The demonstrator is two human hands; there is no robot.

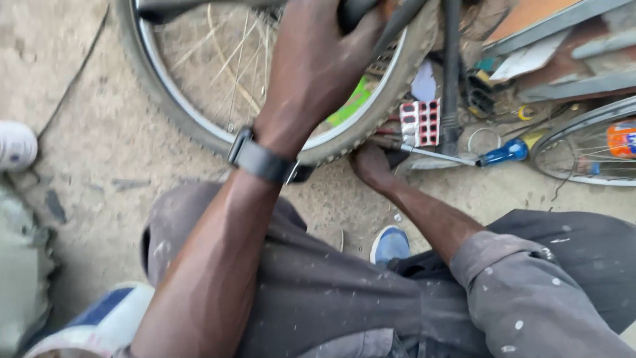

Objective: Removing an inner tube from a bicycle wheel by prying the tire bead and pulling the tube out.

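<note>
The left hand point(318, 59) is closed round a dark frame tube point(354, 13) above the bicycle wheel point(371, 126), steadying it. The right hand point(372, 166) reaches under the tyre's near edge — whether it grips anything I cannot tell. Just beyond it lie a blue-handled screwdriver point(507, 152) and a red patch box point(421, 122). The tyre sits on the rim, so the work looks mid-way — the fingers are hidden and the wheel's top is cut off.
</note>
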